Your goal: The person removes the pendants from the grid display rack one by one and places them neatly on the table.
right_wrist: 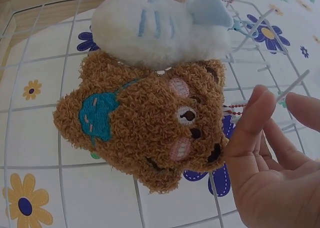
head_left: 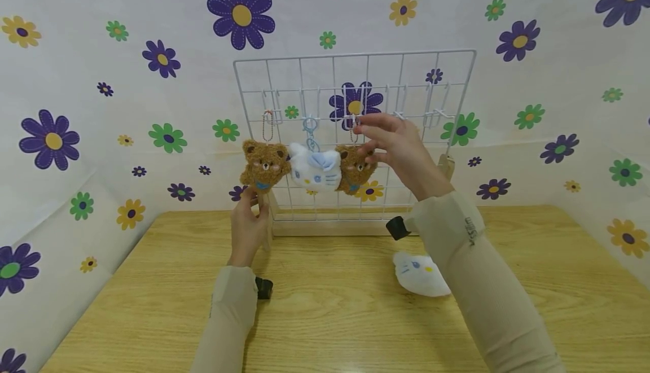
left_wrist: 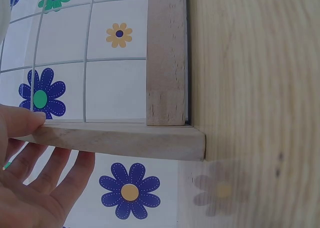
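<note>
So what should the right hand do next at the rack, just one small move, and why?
I'd probably have the right hand lightly test the chain of the bear nearest it: the fingertips hide where chain and hook would meet, so I can't tell if it's secured. The left hand grips the wooden upright, which should help steadiness.

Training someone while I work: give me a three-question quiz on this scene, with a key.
1. Count: how many bears are in front of the rack?
2. True or false: the left hand is gripping a bear.
3. Fill in: the toy lying on the table is a white ___.

Key:
1. Two.
2. False; it grips a wooden post.
3. Cat.
</note>
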Available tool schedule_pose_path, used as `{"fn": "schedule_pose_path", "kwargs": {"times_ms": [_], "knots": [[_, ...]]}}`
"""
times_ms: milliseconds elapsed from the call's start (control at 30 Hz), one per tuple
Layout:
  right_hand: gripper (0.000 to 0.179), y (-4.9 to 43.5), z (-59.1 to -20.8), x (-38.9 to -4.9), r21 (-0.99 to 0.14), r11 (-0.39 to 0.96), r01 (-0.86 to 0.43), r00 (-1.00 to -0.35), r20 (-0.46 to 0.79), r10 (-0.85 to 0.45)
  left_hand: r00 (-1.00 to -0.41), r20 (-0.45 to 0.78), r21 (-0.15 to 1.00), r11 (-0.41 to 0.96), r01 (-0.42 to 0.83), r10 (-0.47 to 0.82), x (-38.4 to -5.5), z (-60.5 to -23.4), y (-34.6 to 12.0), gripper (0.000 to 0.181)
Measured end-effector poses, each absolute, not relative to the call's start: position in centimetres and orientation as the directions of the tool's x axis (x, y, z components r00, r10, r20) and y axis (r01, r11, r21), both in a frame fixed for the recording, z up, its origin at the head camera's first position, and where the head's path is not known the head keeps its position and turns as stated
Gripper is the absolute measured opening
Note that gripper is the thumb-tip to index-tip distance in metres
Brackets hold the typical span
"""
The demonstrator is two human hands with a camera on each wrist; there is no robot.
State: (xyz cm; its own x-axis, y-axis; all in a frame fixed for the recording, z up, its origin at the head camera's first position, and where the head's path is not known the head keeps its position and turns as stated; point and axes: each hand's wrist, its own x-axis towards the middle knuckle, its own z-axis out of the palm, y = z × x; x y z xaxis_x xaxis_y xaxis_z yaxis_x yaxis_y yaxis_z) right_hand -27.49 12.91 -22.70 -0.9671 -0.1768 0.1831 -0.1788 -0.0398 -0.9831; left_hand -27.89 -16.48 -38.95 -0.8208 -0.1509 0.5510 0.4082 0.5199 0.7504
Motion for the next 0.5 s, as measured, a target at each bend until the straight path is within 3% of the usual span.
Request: {"fn": "schedule_pose_path", "kwargs": {"times_ms": [200, 500], "knots": [[0.038, 12.1, -22.6, -27.7, -0.983, -0.006, -0.182, -0.974, 0.181, -0.133, -0.811, 0.566, 0.742, 0.52, 0.423, -0.148, -28.0, -39.1, -16.5, 0.037], [0.021, 11.2, -22.3, -27.4, -0.98, 0.021, -0.199, -0.979, 0.198, -0.044, -0.808, 0.57, 0.737, 0.528, 0.423, -0.148, -28.1, -39.1, -16.6, 0.037]]}}
